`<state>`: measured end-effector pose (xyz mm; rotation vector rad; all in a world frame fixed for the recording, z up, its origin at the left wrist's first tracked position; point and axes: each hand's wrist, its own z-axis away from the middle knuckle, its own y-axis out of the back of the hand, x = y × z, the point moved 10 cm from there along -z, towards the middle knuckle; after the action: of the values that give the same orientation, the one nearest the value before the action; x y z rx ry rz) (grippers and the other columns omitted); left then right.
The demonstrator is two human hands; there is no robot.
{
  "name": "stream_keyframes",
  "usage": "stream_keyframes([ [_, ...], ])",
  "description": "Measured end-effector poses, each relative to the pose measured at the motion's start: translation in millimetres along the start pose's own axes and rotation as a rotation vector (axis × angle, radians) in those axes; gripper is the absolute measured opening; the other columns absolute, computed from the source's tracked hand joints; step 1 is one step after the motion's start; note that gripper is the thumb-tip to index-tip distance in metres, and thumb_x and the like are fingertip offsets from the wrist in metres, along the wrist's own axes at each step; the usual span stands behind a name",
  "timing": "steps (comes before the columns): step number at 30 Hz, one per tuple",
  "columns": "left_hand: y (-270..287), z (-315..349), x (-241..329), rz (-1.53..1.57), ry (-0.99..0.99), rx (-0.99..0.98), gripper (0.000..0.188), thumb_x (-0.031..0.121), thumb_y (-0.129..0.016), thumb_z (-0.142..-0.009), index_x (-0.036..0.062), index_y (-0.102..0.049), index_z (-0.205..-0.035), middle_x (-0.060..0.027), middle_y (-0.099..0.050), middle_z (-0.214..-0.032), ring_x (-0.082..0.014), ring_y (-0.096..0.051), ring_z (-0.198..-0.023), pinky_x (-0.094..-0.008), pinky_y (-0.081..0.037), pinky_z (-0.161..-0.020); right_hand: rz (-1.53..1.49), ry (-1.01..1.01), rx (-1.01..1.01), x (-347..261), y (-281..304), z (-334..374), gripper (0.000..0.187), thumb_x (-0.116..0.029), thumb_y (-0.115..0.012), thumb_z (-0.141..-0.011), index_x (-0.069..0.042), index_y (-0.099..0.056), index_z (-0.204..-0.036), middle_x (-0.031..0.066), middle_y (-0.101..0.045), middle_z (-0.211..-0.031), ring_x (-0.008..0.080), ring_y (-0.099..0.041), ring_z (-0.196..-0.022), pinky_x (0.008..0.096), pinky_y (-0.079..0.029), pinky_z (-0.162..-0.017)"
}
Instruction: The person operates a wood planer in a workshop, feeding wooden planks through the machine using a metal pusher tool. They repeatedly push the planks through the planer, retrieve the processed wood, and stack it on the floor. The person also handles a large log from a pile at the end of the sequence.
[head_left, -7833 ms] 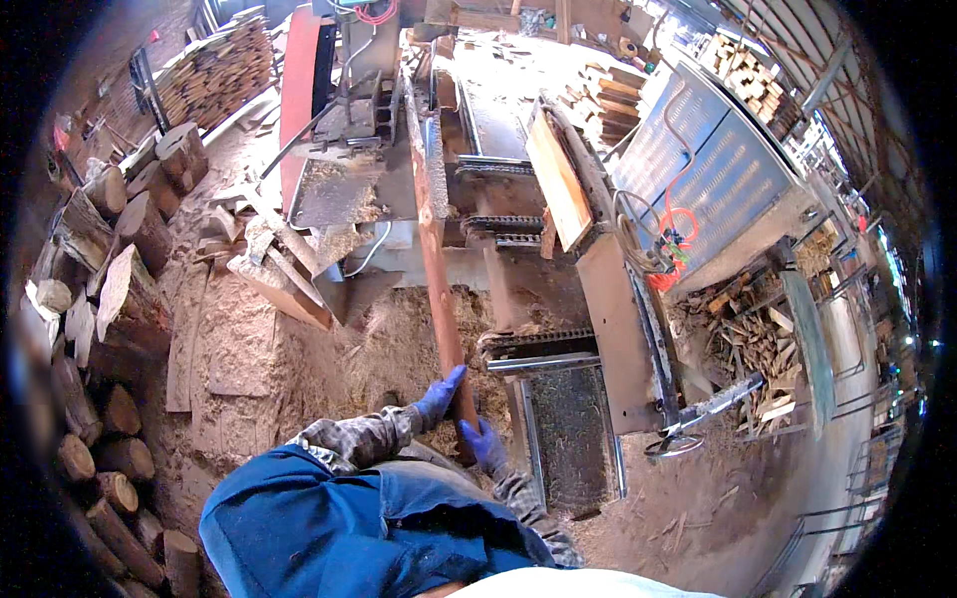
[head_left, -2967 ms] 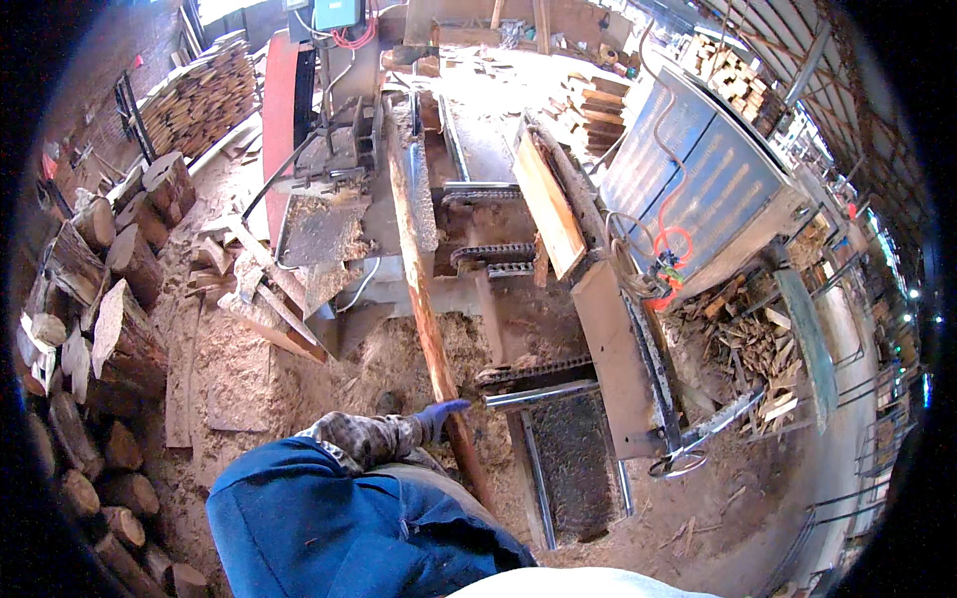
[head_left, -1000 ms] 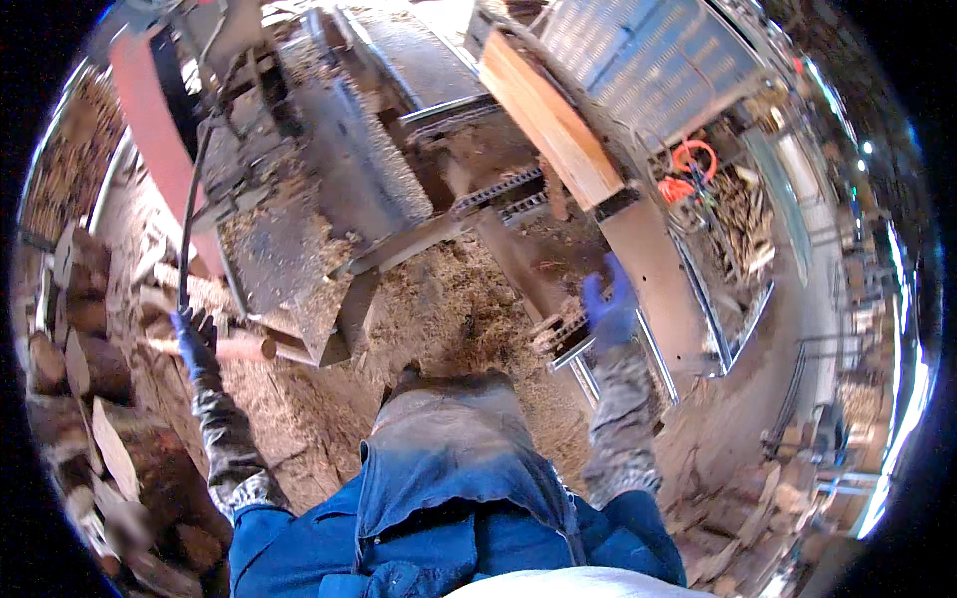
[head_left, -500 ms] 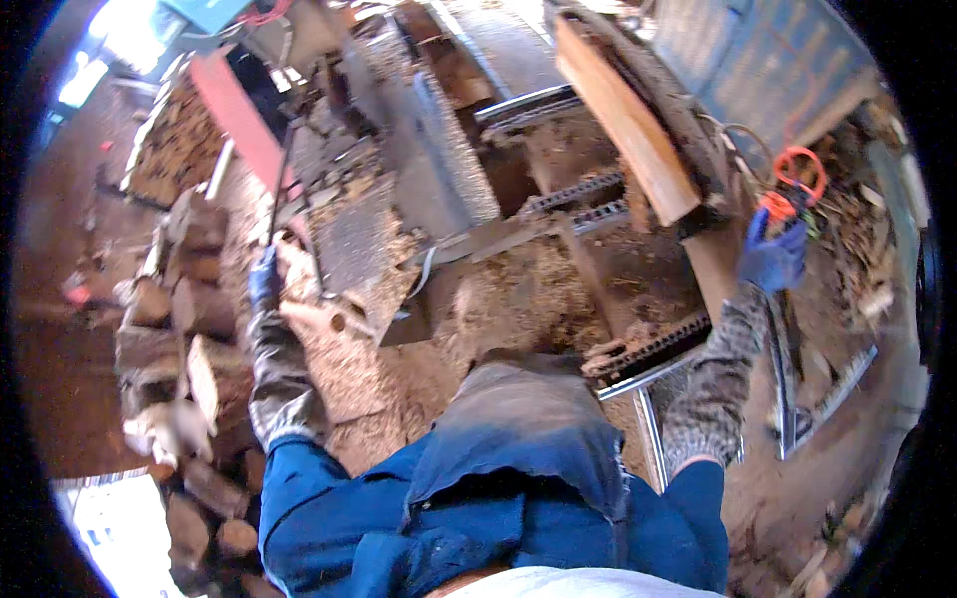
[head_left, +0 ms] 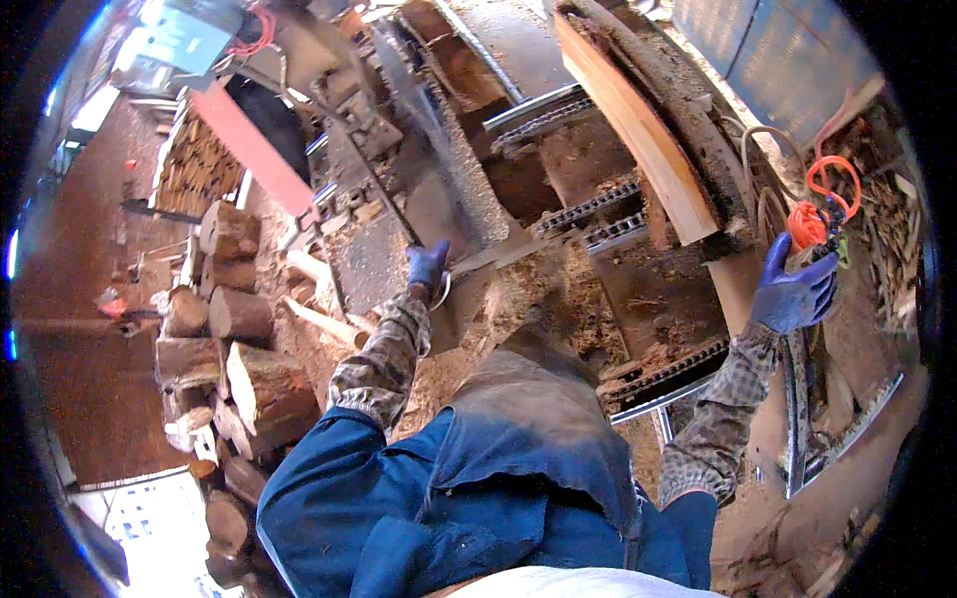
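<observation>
1. Blue-gloved, the left hand [head_left: 427, 267] reaches forward to the grey metal edge of the sawmill bed [head_left: 454, 214]; its fingers curl down over that edge, but whether they truly grip it cannot be told from here.
2. Blue as well, the right hand [head_left: 795, 292] is raised out to the side with fingers spread and half open, holding nothing that shows — its fingertips are just below an orange coiled cord [head_left: 817, 214] hanging by the machine, close to it, contact unclear.
3. Between the two hands lies the machine's middle: chain rails [head_left: 588, 204] running across, thick with sawdust [head_left: 558, 299].
4. A pale wooden slab [head_left: 638, 130] rests tilted on the far side of the bed, beside a bark-edged log [head_left: 698, 149].
5. Cut logs [head_left: 234, 329] are stacked at the left, near the left elbow, and a red beam [head_left: 249, 145] slants beyond them.
6. Both forearms wear patterned sleeves above a blue coverall [head_left: 449, 508] — the right arm is well apart from the bed, the left stretched over it.
</observation>
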<state>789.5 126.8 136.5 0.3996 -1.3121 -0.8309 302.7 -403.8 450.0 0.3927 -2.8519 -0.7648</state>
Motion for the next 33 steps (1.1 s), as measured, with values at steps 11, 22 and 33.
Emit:
stream_keyframes([
  [11, -53, 19, 115, -0.369, -0.024, -0.678, 0.05, 0.043, -0.064, -0.098, 0.0023, -0.06, -0.126, -0.0065, -0.072, -0.089, -0.0184, -0.067, -0.076, -0.0349, -0.054, -0.063, -0.43, -0.357, 0.013, 65, -22, 3, 0.053, -0.027, -0.072, -0.092, 0.0, -0.057, -0.135, 0.0187, -0.07, -0.118, 0.034, -0.069, -0.101, 0.0433, -0.053, -0.088],
  [22, -295, 14, 335, 0.76, 0.207, -1.154, 0.086, 0.071, -0.051, -0.094, 0.0046, -0.042, -0.148, -0.0146, -0.056, -0.138, -0.0303, -0.056, -0.124, -0.0482, -0.04, -0.108, -0.144, -0.237, -0.105, 47, -31, 1, 0.061, -0.026, -0.072, -0.089, 0.001, -0.053, -0.14, 0.02, -0.068, -0.122, 0.0373, -0.066, -0.106, 0.0488, -0.049, -0.093],
  [33, -444, -44, 396, 1.2, 0.489, -1.032, 0.1, 0.083, -0.053, -0.083, 0.0089, -0.042, -0.149, -0.0137, -0.049, -0.147, -0.033, -0.048, -0.132, -0.0504, -0.037, -0.111, -0.159, -0.331, -0.345, 53, -48, -6, 0.064, -0.019, -0.069, -0.092, 0.007, -0.045, -0.145, 0.0243, -0.056, -0.139, 0.0433, -0.057, -0.12, 0.0517, -0.043, -0.105],
])
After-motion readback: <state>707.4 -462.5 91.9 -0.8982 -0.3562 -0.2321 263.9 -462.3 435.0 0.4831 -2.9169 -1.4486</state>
